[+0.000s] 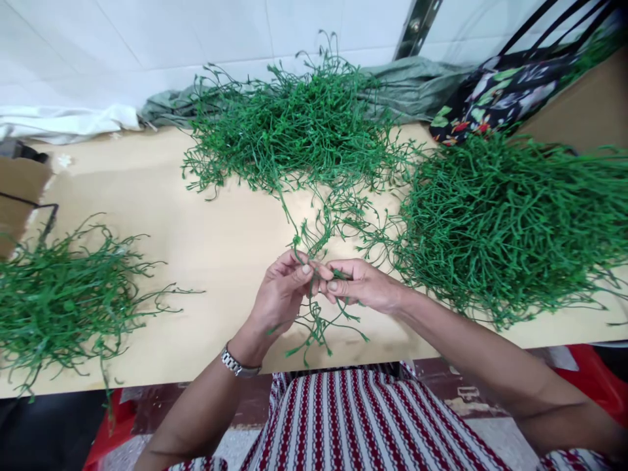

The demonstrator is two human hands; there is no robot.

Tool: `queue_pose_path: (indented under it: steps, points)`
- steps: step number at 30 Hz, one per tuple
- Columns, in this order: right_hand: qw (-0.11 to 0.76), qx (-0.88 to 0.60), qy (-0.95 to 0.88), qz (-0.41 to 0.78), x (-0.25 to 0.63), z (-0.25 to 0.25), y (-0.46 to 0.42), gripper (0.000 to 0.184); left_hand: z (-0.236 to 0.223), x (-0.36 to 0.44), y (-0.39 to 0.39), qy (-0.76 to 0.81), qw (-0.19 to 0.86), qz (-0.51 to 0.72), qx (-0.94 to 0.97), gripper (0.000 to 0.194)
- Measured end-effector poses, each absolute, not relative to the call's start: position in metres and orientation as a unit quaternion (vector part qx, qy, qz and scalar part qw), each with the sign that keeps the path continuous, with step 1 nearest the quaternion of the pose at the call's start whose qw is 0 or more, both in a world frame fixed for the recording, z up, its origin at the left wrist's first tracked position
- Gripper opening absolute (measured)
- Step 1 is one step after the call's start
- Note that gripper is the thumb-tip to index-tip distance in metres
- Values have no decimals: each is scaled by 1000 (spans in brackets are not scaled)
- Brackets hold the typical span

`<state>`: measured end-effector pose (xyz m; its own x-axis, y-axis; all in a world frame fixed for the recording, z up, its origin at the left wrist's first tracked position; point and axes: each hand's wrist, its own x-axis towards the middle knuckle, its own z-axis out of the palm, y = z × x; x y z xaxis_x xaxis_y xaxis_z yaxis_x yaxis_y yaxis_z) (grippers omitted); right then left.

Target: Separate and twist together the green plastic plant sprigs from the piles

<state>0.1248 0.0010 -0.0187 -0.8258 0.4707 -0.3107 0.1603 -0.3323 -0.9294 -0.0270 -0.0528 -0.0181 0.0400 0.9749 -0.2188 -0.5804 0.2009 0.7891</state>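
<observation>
Both hands meet over the front part of the table, with thin green artificial plant stems [318,327] between them. My left hand [287,288], a metal watch on its wrist, pinches stems between thumb and forefinger. Closed beside it, my right hand [360,284] grips green stems under its thumb. Forked tips hang below the fingers, and other strands rise above them toward a loose scatter of stems [338,209]. Where the held stems cross or join is hidden by the fingers.
A heap of green stems [289,124] lies at the back, a larger one [515,222] at right, another [63,301] at left. A cardboard box [22,190] stands far left. A floral bag [505,98] and another carton [589,104] are at back right, before a tiled wall.
</observation>
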Motion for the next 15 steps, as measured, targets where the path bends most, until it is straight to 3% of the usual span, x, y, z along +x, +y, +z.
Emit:
queue_pose_path:
  steps: [4, 11, 15]
  points:
    - [93, -235, -671, 697, 126, -18, -3, 18, -14, -29, -52, 401, 718, 515, 243, 17]
    - [85, -116, -879, 455, 130, -21, 3, 15, -9, -28, -53, 422, 750, 435, 265, 16]
    - [43, -22, -922, 384, 138, 1, 2, 14, 8, -36, -53, 477, 732, 379, 305, 20]
